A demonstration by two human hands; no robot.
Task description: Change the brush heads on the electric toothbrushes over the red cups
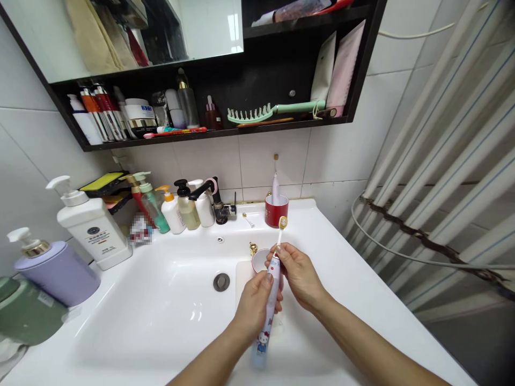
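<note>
Cup: red cup (259, 261) partly hidden behind the hands right now
Toothbrush: electric toothbrush (262, 343) held upright, left hand (253, 306) and right hand (300, 276) both closed around it

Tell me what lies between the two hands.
The head view shows a white electric toothbrush held between the left hand and the right hand.

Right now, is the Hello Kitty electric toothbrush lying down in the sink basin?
No, the left hand and the right hand hold the electric toothbrush up above the white sink basin.
</note>
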